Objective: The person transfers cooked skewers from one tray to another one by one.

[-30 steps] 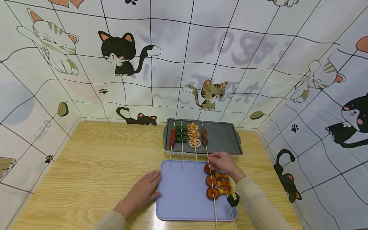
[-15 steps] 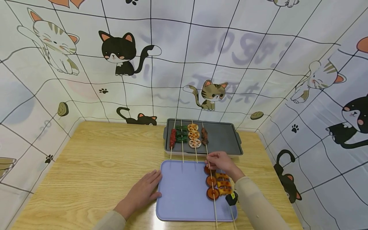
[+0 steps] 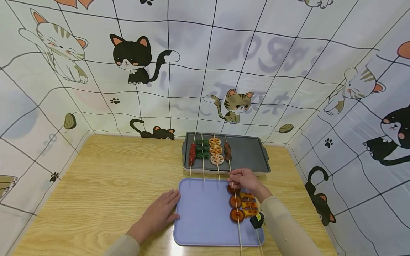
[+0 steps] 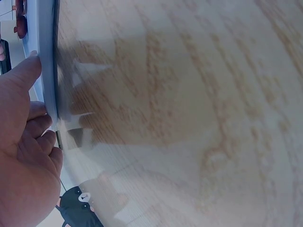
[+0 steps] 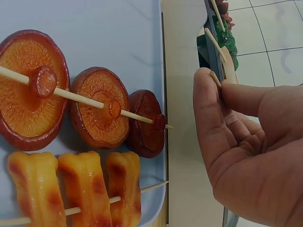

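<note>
My right hand (image 3: 246, 180) pinches the lower end of a wooden stick between thumb and fingertips, plain in the right wrist view. That stick belongs to a brown meat skewer (image 3: 227, 152), which lies on a dark grill pan (image 3: 248, 153). Below the hand, a mushroom skewer (image 3: 235, 202) and a yellow, browned skewer (image 3: 250, 205) lie on a lavender tray (image 3: 205, 213). At the tray's left edge my left hand (image 3: 160, 209) rests with straight fingers; in the left wrist view its thumb touches the rim (image 4: 45, 71).
Left of the meat on the pan lie a lotus root skewer (image 3: 216, 150), a green vegetable skewer (image 3: 202, 149) and a red skewer (image 3: 192, 154). Their sticks reach over the pan's front edge. The wooden table (image 3: 105, 177) ends at a cat-patterned cloth (image 3: 189, 81) behind.
My right hand has shifted very slightly left, with its pinch on the stick kept. The skewers, the tray and my left hand look unmoved.
</note>
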The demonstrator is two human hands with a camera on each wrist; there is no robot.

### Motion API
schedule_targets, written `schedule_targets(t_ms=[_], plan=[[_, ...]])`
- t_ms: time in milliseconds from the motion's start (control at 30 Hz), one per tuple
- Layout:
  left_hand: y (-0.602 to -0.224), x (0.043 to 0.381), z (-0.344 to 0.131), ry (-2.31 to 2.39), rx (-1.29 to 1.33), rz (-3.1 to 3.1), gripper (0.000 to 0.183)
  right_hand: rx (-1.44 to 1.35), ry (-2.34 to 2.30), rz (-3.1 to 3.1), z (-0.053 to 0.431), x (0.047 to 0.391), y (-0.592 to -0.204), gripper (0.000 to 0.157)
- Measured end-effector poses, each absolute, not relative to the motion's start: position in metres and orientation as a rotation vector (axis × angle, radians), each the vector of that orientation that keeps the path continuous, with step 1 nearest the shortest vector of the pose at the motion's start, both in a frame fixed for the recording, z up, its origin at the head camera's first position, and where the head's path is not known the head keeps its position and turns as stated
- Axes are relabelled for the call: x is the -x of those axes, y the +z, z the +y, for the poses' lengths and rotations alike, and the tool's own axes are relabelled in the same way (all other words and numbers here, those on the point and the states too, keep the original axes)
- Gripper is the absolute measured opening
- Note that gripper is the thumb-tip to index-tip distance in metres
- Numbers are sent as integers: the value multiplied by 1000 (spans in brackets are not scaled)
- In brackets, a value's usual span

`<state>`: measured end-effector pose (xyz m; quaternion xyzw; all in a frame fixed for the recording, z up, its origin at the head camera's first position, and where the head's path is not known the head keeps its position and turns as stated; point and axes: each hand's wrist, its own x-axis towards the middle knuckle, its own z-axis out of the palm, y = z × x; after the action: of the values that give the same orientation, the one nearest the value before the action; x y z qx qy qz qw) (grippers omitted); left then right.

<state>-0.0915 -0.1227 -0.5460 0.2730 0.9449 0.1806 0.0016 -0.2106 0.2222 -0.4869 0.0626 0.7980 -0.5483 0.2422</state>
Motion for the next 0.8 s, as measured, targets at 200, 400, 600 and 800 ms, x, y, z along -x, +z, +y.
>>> schedule_targets(t_ms=[200, 400, 600, 800], plan=[[-547, 91, -123, 557, -865, 2976, 68, -177, -1509, 2170, 221, 210, -486, 31], [-547, 91, -123, 555, -868, 2981, 68, -173, -1503, 2176, 220, 209, -484, 32], [-546, 91, -123, 563, -872, 2983, 68, -179, -1495, 2184, 220, 209, -483, 32], [-546, 91, -123, 565, -860, 2971, 67, -173, -1503, 2202, 220, 208, -482, 32]])
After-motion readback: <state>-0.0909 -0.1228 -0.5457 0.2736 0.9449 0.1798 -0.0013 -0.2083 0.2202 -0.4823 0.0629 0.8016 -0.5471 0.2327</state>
